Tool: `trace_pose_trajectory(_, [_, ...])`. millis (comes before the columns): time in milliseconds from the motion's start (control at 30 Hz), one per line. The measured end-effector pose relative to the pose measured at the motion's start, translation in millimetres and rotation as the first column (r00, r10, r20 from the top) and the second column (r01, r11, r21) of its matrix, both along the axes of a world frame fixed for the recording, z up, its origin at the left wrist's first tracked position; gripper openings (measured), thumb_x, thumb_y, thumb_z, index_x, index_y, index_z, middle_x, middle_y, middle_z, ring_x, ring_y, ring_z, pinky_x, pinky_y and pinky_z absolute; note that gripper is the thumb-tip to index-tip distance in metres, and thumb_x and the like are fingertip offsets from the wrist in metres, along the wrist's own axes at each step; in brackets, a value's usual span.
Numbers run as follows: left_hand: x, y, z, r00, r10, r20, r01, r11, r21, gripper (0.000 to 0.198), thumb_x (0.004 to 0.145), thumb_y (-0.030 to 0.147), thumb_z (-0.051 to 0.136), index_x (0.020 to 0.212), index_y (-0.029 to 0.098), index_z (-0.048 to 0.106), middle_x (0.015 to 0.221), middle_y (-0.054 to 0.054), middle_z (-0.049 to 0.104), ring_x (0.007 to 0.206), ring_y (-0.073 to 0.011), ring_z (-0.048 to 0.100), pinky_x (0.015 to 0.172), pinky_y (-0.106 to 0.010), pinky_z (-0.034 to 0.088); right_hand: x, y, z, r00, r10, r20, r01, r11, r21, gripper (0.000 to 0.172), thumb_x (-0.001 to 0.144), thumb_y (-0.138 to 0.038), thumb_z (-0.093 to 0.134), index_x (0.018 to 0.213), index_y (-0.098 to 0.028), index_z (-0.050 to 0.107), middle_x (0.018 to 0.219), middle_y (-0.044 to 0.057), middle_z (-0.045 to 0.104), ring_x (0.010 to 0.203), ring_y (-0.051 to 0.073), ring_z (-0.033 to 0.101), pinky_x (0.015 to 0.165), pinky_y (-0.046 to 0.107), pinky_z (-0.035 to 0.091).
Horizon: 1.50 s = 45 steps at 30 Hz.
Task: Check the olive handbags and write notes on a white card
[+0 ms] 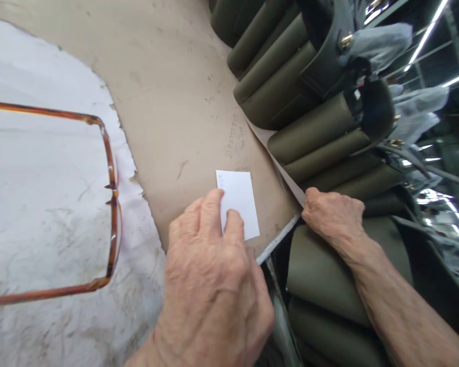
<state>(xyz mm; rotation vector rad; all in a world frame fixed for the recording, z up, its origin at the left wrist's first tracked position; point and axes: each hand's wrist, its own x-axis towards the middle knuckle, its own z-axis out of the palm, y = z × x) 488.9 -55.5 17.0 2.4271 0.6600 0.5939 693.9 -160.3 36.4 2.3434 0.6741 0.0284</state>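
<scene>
Spread fingers of the left hand (pixel 210 275) press one white card (pixel 240 201). The right hand (pixel 332 216) pinches one paper strip (pixel 279 163), fingers together.

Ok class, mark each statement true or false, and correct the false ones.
1. The left hand rests on a white card. True.
2. The right hand holds that card. False: it is at the edge of a tan sheet.
3. The row of leather bags is red. False: the bags are olive green.
4. Grey tissue pokes out of the bags. True.
</scene>
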Motion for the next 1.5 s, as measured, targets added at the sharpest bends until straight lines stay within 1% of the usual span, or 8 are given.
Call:
trace_pose_trajectory(67, [10.4,-7.7,-6.3,0.99,-0.139,-0.008,0.139,0.988,0.068,0.037,0.072,0.022,0.043,0.099,0.006,0.062,0.12,-0.02,0.052,0.112,-0.0349,0.047,0.095,-0.05,0.042,-1.0,-0.1,-0.2,1.0,0.008,0.03,-0.008,1.0,0.006,0.028,0.086,-0.018,0.028,0.089,-0.012,0.054,0.077,0.018,0.06,0.079,0.036,0.06,0.06,0.037,0.038])
trace_pose_trajectory(133, [29.3,-18.8,-13.2,0.956,-0.288,-0.046,0.292,0.951,0.104,0.045,0.073,0.021,0.043,0.108,0.0,0.059,0.124,-0.023,0.05,0.119,-0.0365,0.042,0.102,-0.047,0.036,-1.4,0.1,-0.8,0.999,0.012,0.048,-0.012,1.0,0.004,0.027,0.086,-0.019,0.028,0.088,-0.013,0.055,0.075,0.018,0.06,0.077,0.036,0.06,0.059,0.037,0.039])
trace_pose_trajectory(233, [66.7,-34.1,-20.6,0.832,-0.499,-0.24,0.536,0.836,0.12,0.054,0.079,0.024,0.039,0.124,-0.005,0.045,0.136,-0.025,0.037,0.13,-0.0373,0.026,0.11,-0.047,0.02,-1.3,0.8,-1.9,0.998,0.018,0.056,-0.018,1.0,0.001,0.026,0.085,-0.019,0.03,0.088,-0.013,0.055,0.074,0.017,0.06,0.077,0.036,0.061,0.06,0.038,0.04])
trace_pose_trajectory(300, [90.8,-39.6,-24.4,0.754,-0.562,-0.339,0.625,0.773,0.108,0.054,0.084,0.024,0.031,0.13,-0.005,0.037,0.14,-0.024,0.031,0.133,-0.0348,0.02,0.112,-0.046,0.014,-1.1,1.0,-2.5,0.998,0.023,0.061,-0.023,1.0,0.0,0.025,0.086,-0.019,0.031,0.087,-0.013,0.055,0.073,0.017,0.059,0.076,0.036,0.061,0.06,0.039,0.042])
trace_pose_trajectory(433, [123.3,-42.3,-35.8,0.742,-0.547,-0.388,0.633,0.763,0.134,0.055,0.087,0.023,0.024,0.135,-0.003,0.026,0.144,-0.019,0.026,0.135,-0.0297,0.017,0.112,-0.042,0.013,0.1,-1.5,-3.8,0.995,0.063,0.082,-0.064,0.998,0.016,0.025,0.086,-0.018,0.032,0.084,-0.013,0.056,0.07,0.017,0.059,0.073,0.037,0.061,0.059,0.04,0.044])
trace_pose_trajectory(600, [138.1,-44.6,-49.0,0.726,-0.539,-0.428,0.656,0.729,0.194,0.055,0.089,0.03,0.026,0.138,0.005,0.023,0.148,-0.01,0.02,0.137,-0.0255,0.01,0.114,-0.043,0.005,1.7,-6.9,-6.1,0.986,0.118,0.117,-0.124,0.991,0.04,0.023,0.085,-0.018,0.034,0.083,-0.012,0.056,0.068,0.017,0.059,0.07,0.037,0.061,0.057,0.04,0.044])
trace_pose_trajectory(1033, [142.2,-47.4,-64.8,0.764,-0.528,-0.371,0.63,0.733,0.255,0.059,0.084,0.032,0.027,0.137,0.005,0.029,0.146,-0.01,0.026,0.136,-0.0283,0.014,0.113,-0.047,0.006,0.5,-4.7,-9.5,0.974,0.082,0.213,-0.064,0.994,-0.091,0.028,0.09,-0.027,0.031,0.081,-0.015,0.055,0.067,0.015,0.056,0.07,0.036,0.06,0.056,0.04,0.043])
trace_pose_trajectory(1500, [143.2,-43.3,-63.2,0.734,-0.569,-0.372,0.667,0.705,0.238,0.059,0.084,0.033,0.024,0.137,0.007,0.03,0.147,-0.01,0.025,0.136,-0.0312,0.012,0.113,-0.05,0.004,-1.1,-1.5,-8.5,0.972,0.029,0.234,0.006,0.989,-0.15,0.029,0.091,-0.031,0.03,0.083,-0.017,0.055,0.066,0.012,0.056,0.071,0.034,0.061,0.055,0.036,0.04])
